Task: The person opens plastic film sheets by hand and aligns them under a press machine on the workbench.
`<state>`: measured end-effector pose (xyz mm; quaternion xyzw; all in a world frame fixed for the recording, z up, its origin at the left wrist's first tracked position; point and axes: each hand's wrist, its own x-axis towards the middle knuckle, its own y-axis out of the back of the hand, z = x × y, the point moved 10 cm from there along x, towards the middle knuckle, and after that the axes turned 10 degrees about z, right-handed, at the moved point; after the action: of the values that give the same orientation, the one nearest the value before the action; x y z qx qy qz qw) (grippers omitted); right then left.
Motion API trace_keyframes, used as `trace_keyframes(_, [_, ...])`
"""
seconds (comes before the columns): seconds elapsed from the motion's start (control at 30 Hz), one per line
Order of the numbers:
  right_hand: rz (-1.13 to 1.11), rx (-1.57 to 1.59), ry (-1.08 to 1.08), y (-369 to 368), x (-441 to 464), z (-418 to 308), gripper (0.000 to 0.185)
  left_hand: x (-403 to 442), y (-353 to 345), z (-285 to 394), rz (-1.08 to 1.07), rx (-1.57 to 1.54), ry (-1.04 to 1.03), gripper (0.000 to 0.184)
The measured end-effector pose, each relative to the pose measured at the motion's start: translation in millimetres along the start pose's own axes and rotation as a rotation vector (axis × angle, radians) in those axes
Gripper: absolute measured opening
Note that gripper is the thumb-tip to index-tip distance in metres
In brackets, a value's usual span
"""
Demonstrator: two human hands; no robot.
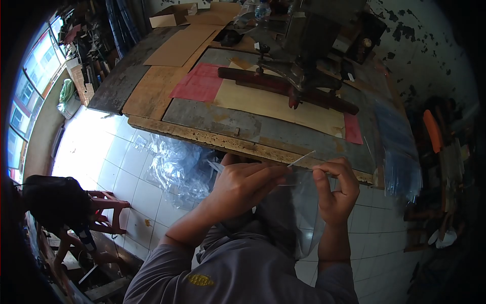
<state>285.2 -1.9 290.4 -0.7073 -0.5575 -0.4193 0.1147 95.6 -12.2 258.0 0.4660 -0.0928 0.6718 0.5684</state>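
A clear plastic sheet (306,213) hangs down in front of my body, its upper edge stretched between my two hands. My left hand (248,182) has its fingers closed on the sheet's left part, and a thin whitish strip (302,158) sticks up beside its fingertips. On the right, my right hand (336,190) pinches the sheet's upper corner between thumb and fingers. Both hands are just in front of the wooden edge (243,148) of the worktable. Behind them a machine with a dark red bar (283,90) stands over a cream and pink sheet (273,111).
Crumpled clear plastic (179,167) lies on the floor to the left. A stack of clear plastic sheets (400,157) hangs over the table's right side. Cardboard (177,45) lies at the back left. A red stool (111,210) stands at the far left.
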Motion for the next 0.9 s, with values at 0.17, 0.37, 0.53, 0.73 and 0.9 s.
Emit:
trace_keyframes(0.17, [0.114,0.21,-0.105,16.8,7.0,33.3,0.008,17.6,12.3,-17.0,-0.11,0.02,0.105,0.021])
trace_keyframes(0.37, [0.231,0.27,-0.13,28.3,9.9,94.5,0.014,33.2,16.0,-52.5,-0.198,0.331,-0.099,0.011])
trace_keyframes(0.53, [0.299,0.096,-0.16,29.6,0.9,147.2,0.018,64.0,14.6,-50.1,-0.035,0.503,-0.385,0.012])
trace_keyframes(0.73, [0.22,0.228,-0.435,22.4,-10.9,222.4,0.022,53.9,-9.7,-147.1,-0.116,-0.097,0.047,0.02])
trace_keyframes(0.9, [0.151,0.267,-0.516,11.7,-9.6,228.7,0.02,13.6,-34.8,-210.1,-0.084,-0.494,0.538,0.021])
